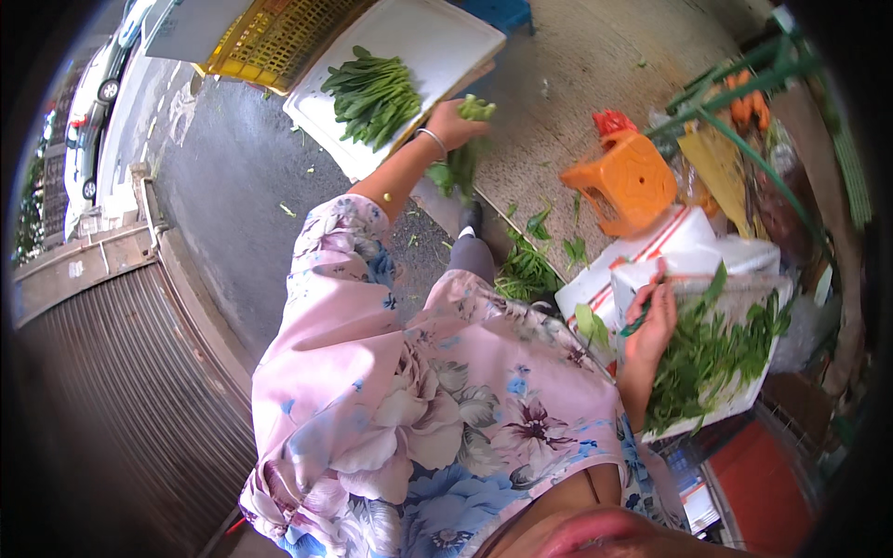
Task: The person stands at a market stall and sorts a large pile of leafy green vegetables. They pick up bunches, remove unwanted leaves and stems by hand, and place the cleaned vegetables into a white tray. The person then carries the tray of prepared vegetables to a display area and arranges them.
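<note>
My left hand grips a bunch of leafy greens, cut stems up and blurred leaves hanging down. A bracelet circles that wrist. Just beside this hand, a white foam lid carries a neat pile of leafy greens. My right hand is closed around a slim tool with a green handle, possibly a small knife; its working end is unclear. Next to that hand, a white foam box holds loose leafy stems.
A yellow plastic crate stands beyond the lid. An orange plastic stool is at the right, near green metal bars. Trimmed leaves lie on the ground by my foot. A ribbed shutter is at the left.
</note>
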### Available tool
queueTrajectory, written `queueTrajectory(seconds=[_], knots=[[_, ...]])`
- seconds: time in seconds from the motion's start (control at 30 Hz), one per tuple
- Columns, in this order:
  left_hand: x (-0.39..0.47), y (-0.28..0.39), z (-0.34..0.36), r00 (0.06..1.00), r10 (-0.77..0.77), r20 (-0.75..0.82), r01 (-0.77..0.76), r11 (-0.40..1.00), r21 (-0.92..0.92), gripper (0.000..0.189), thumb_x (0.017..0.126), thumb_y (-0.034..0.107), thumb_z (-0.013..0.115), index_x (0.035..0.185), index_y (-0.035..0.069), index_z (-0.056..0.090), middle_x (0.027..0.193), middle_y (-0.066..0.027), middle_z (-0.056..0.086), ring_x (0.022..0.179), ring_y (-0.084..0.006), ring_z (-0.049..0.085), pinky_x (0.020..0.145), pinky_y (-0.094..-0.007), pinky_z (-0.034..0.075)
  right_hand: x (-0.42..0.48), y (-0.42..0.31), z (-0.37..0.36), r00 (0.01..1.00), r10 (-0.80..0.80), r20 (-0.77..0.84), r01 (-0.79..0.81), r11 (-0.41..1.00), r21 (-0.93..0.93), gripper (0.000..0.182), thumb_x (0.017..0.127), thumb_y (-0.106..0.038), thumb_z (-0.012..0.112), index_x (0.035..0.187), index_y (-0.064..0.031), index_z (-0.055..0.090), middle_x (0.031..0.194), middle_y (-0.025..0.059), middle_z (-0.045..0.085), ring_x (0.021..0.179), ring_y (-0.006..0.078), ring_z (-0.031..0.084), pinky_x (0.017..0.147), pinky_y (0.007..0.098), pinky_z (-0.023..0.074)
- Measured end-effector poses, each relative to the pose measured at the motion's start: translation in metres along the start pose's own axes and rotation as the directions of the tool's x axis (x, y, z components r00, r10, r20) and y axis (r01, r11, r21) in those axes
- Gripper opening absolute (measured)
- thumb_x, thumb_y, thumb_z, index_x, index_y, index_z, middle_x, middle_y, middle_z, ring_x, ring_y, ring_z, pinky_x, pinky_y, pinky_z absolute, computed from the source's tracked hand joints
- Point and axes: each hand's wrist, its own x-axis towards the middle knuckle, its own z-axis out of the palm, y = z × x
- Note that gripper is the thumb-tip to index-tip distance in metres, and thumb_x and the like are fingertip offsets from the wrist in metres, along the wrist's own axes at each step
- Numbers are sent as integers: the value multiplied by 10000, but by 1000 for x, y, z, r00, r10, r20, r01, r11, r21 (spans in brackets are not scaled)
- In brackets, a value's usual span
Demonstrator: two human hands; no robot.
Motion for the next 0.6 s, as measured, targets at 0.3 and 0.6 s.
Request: queueTrajectory(seconds=[0.3, 0.6], knots=[[106, -137, -155, 979, -103, -179, 204, 600, 773, 465, 666, 262, 666, 1119, 182, 598, 1067, -100, 559, 977, -254, 574, 804, -365, 484, 66, 103, 149, 908, 376, 183, -355, 925, -135, 363, 950, -175, 407, 1281, -27, 417, 653, 7, 444, 480, 58, 370, 422, 185, 313], [185, -233, -132, 979, -185, -92, 183, 574, 798, 592, 721, 474, 637, 1197, 151, 494, 1248, -147, 459, 1166, -317, 443, 917, -417, 414, 104, 122, 175, 924, 381, 7, -365, 891, -271, 351, 939, -188, 425, 1228, 5, 475, 663, 10, 461, 511, 62, 387, 448, 179, 311]])
